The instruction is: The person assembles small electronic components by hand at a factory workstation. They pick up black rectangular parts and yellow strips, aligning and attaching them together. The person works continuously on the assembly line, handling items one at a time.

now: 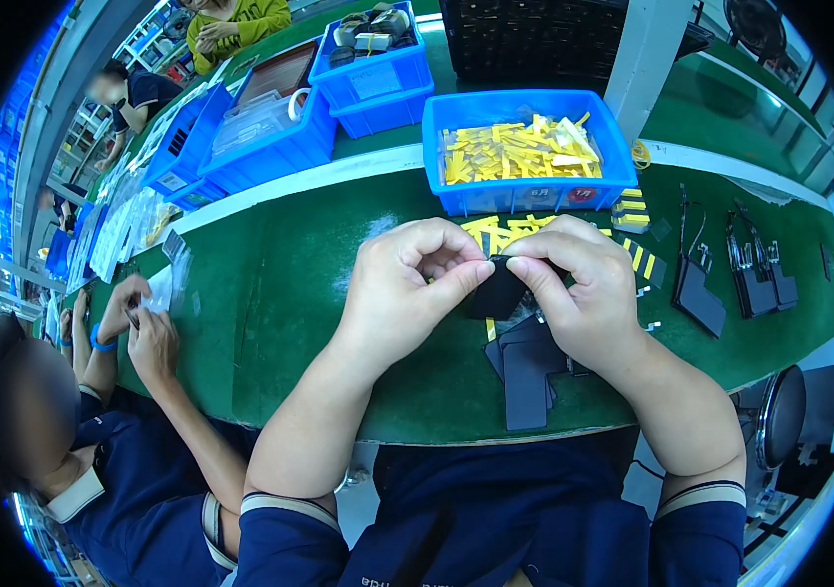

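Observation:
My left hand and my right hand meet over the green table, thumbs and forefingers pinched at the top edge of a small flat black piece. Its exact kind is not clear, and the fingers cover part of it. Just below, on the table, lie several flat black L-shaped parts, overlapping one another. Behind my hands, yellow strips are scattered in front of a blue bin, which holds a heap of similar yellow strips.
To the right lie black parts with thin cables and a black-and-yellow striped stack. More blue bins stand at the back left. A co-worker sits close on my left, handling a pale sheet. A white post rises behind the bin.

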Available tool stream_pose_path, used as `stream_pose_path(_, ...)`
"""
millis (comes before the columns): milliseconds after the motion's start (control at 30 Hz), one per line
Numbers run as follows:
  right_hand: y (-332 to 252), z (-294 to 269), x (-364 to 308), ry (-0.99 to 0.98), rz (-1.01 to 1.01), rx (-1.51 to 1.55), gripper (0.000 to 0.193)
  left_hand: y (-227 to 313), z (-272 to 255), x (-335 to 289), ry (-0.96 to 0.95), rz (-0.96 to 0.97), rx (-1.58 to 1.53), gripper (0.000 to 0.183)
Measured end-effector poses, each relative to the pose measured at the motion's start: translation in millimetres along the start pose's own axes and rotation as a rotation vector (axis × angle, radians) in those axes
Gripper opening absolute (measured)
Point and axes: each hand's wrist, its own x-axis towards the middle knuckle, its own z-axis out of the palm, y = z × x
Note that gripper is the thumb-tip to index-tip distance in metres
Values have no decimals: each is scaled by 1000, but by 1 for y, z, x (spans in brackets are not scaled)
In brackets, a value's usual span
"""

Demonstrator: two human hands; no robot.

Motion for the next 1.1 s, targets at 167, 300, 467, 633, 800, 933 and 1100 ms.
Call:
stream_pose_path(167, 1, 0, -1, 6, 17, -25, 6, 4, 9, -4, 122, 252, 352, 8)
stream_pose_path(300, 0, 1, -2, -3, 26, -17, 6, 3, 9, -4, 108, 218, 291, 9)
stream_pose_path(467, 1, 3, -3, 8, -12, -20, 5, 2, 5, -2, 11, 31, 203, 10)
stream_pose_path(633, -2, 1, -3, -8, -45, -17, 4, -4, -5, 2, -102, -44, 50, 13)
stream_pose_path(800, -2, 0, -3, -17, -55, -19, 5, -7, -7, 3, -155, -94, -125, 13)
stream_pose_path(933, -3, -2, -3, -30, -67, -19, 6, -6, -6, 2, -165, -112, -178, 13)
stream_pose_path(1100, -2, -3, -2, -52, -64, 13, 6, -5, -10, 2, -185, -40, -107, 14)
